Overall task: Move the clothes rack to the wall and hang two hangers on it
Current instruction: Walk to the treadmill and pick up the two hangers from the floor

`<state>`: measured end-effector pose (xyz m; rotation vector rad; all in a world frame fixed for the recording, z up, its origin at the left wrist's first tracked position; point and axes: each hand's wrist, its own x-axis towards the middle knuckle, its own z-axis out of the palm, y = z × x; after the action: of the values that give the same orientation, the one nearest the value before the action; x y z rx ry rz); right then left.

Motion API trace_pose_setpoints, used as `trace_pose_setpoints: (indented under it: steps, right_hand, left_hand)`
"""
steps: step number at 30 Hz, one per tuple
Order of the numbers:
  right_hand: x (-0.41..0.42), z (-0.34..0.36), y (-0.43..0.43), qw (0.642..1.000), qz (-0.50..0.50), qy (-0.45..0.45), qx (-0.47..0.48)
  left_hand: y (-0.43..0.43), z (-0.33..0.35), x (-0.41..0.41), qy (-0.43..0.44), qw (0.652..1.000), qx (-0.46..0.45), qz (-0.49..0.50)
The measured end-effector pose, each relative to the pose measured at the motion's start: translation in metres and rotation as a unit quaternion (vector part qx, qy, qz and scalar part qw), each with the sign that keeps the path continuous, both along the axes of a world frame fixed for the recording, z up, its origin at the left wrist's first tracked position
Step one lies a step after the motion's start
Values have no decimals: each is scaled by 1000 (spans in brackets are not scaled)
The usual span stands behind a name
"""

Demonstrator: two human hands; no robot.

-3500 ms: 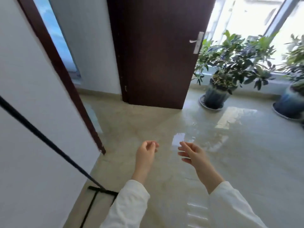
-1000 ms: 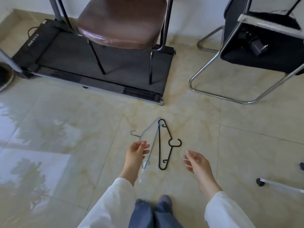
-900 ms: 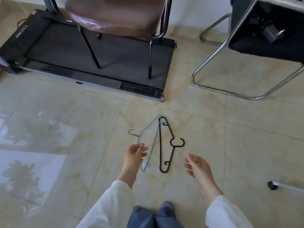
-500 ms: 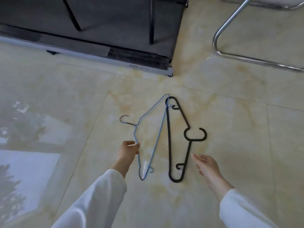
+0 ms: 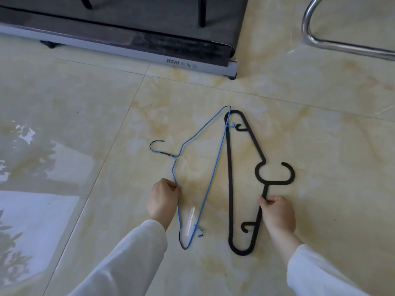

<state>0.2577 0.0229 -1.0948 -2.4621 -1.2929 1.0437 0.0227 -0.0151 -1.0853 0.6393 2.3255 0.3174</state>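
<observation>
Two hangers lie flat on the glossy beige tile floor point(image 5: 320, 129), side by side, far tips touching. Biggest thing in view: the dark treadmill point(image 5: 128, 28) across the far edge, w/ a grey side rail reading "HSM". A chrome tube chair base point(image 5: 342, 44) curves in at far right. Black chair legs stand on the treadmill belt.

Your white sleeves point(image 5: 132, 259) come in from the near edge. The black plastic hanger point(image 5: 229, 178) is the right one, hook pointing right. The blue wire hanger point(image 5: 213, 167) is the left one, hook pointing left, thinner, w/ its far corner over the black one's tip.

Your left hand point(image 5: 163, 199) is closed on the blue hanger's shoulder wire, just nearer than the neck. Your right hand point(image 5: 277, 212) is pinched around the black hanger's near shoulder, just nearer than its hook. Can't tell if either hanger is lifted off the floor yet. Clothes rack not in frame.
</observation>
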Motion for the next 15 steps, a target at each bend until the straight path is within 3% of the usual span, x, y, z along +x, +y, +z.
trace_pose_setpoints:
  steps: [5,9,15]
  right_hand:
    - [5,6,7,996,8,78,-53]
    - [5,20,5,981,-17,184,-63]
    - [3,63,-2,979,-7,203,-15]
  left_hand:
    - [5,-2,1,-67,995,26,68]
    - [4,5,3,-168,973,106,119]
    - [-4,67,18,-310,930,158,116]
